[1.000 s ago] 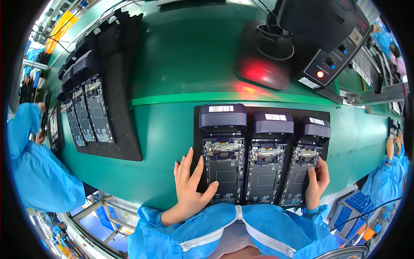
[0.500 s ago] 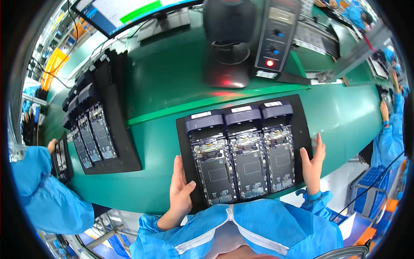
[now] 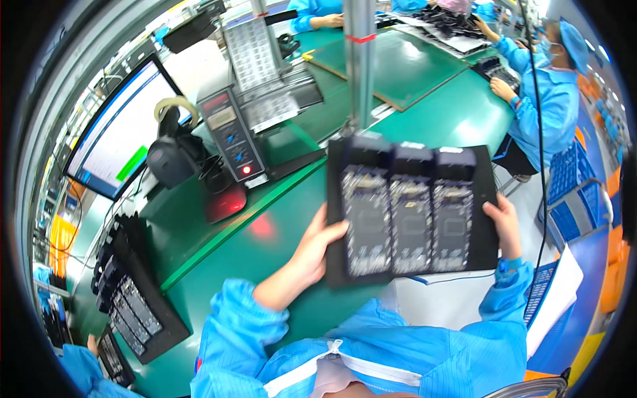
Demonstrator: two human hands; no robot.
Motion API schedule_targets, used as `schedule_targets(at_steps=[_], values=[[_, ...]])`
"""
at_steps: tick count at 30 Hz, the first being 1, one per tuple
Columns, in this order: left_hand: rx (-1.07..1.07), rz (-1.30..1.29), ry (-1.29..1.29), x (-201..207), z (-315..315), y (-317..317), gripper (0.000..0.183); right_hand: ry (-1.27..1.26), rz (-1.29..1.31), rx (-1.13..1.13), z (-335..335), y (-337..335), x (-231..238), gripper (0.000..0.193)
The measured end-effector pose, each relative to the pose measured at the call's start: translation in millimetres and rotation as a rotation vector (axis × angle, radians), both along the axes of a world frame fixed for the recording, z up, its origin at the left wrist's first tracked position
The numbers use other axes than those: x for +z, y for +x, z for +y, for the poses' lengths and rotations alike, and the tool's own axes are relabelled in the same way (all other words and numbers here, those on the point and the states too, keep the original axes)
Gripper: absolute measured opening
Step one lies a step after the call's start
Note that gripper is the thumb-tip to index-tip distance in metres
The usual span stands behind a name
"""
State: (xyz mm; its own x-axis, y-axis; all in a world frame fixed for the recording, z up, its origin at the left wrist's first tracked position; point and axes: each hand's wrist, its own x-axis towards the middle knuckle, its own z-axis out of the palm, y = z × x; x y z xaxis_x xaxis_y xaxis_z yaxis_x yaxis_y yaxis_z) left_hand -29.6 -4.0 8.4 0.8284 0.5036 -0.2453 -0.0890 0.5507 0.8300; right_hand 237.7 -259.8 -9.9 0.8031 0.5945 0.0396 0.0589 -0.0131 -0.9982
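Observation:
Between my two hands is a black pad (image 3: 486, 245), raised over the front edge of the green table. Three dark devices with bare circuit boards, a left one (image 3: 368, 229), a middle one (image 3: 411, 225) and a right one (image 3: 453, 219), lie side by side on it. Each has a dark purple raised block at its far end. My left hand (image 3: 315, 249) grips the pad's left edge, thumb on top. At the right edge my right hand (image 3: 505, 225) is closed in the same way. The fingers under the pad are hidden.
Farther left, another black pad (image 3: 171, 328) bears several similar devices, near a co-worker's hand (image 3: 91, 343). A scanner on a stand (image 3: 174, 159), a control box (image 3: 232, 136) and a monitor (image 3: 126, 129) stand behind. A metal post (image 3: 360, 66) rises ahead; a co-worker (image 3: 554, 126) sits right.
My hands have closed on the pad and lifted it off the table, moving it to the right. The view has turned right, so the monitor and scanner appear farther left.

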Motion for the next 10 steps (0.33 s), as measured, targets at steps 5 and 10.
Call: schedule_targets(at_steps=[5,10], values=[[-0.057,-0.515,-0.270,2.9,20.0,198.3,0.039,0.248,0.147,-0.167,-46.1,110.2,27.1,0.031],[0.079,-0.684,-0.480,-9.0,47.7,331.9,0.049,0.422,0.116,-0.255,-11.4,201.3,2.7,0.042]])
